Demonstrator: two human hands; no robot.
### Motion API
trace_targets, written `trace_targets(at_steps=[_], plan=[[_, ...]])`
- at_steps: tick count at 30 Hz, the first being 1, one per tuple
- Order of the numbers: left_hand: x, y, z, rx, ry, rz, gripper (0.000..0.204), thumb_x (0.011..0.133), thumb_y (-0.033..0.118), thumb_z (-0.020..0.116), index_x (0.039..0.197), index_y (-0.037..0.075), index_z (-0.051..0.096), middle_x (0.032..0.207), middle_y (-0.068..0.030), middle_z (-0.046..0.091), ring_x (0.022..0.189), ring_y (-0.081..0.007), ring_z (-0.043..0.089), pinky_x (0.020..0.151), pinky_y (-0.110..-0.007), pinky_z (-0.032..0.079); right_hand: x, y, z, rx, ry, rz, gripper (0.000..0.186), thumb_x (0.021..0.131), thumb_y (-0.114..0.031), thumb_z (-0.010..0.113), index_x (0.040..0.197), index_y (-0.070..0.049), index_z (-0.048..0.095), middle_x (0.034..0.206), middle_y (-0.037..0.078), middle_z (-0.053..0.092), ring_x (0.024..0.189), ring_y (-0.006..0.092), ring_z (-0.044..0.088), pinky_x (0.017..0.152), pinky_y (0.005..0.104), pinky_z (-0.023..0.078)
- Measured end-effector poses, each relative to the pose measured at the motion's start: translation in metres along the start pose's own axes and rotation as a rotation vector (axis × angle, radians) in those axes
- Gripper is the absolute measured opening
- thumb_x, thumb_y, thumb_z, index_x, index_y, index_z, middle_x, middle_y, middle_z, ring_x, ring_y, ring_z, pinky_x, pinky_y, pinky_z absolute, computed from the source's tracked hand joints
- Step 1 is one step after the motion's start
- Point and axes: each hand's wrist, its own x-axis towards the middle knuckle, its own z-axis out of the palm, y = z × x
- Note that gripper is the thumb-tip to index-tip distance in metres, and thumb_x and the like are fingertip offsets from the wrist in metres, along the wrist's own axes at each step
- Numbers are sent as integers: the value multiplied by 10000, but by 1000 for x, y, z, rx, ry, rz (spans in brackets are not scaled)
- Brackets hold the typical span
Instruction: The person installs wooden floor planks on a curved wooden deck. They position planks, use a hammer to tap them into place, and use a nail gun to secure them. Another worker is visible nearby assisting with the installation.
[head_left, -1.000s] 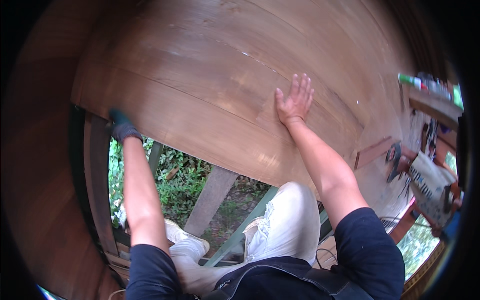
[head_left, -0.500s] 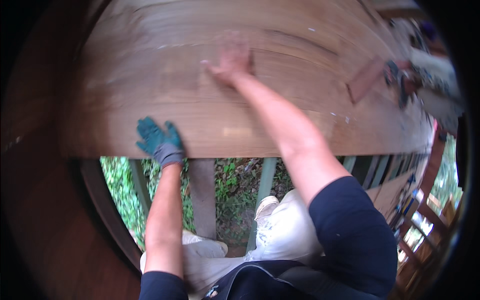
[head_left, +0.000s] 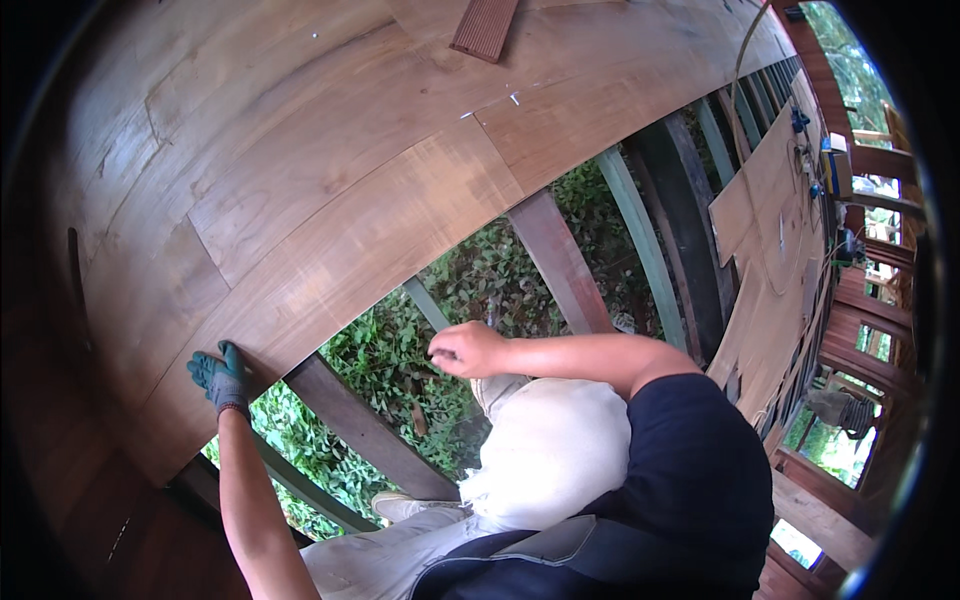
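My left hand (head_left: 219, 374), in a green and grey glove, lies with fingers apart on the brown wooden board surface (head_left: 340, 220), near its lower edge. My right hand (head_left: 466, 349) is bare, above the open framework just beside my bent knee (head_left: 550, 450); its fingers are curled, and what they hold, if anything, I cannot make out. Beneath, weathered joists (head_left: 558, 258), some greenish, cross over leafy ground (head_left: 500, 290).
A short grooved board (head_left: 484, 28) lies atop the planks. To the right, loose sheets (head_left: 760, 230) rest across joists, with a cord, blue tools (head_left: 800, 120) and a box (head_left: 836, 165) beside reddish timber framing (head_left: 870, 300).
My right hand has left the boards and come back beside my knee with fingers curled. My left hand is still on the boards. The view has turned, showing more joists at right.
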Motion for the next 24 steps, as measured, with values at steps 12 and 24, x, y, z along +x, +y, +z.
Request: trace_targets(at_steps=[12,24], plan=[[-83,-3,-6,-133,-13,369,851,911,505,554,1492,-59,290,1578,-316,150,1495,-401,121,1211,-421,157,39,33,-31,1016,709,750,326,952,-374,623,1045,-62,615,887,61,668,800,160,636,690,309,526],[-92,10,-22,-9,-112,365,966,875,553,594,1514,-61,210,1586,-319,97,1500,-404,70,1216,-421,134,65,89,-73,1346,922,443,309,950,-336,638,1099,-80,547,1002,84,648,902,214,646,799,398,545]])
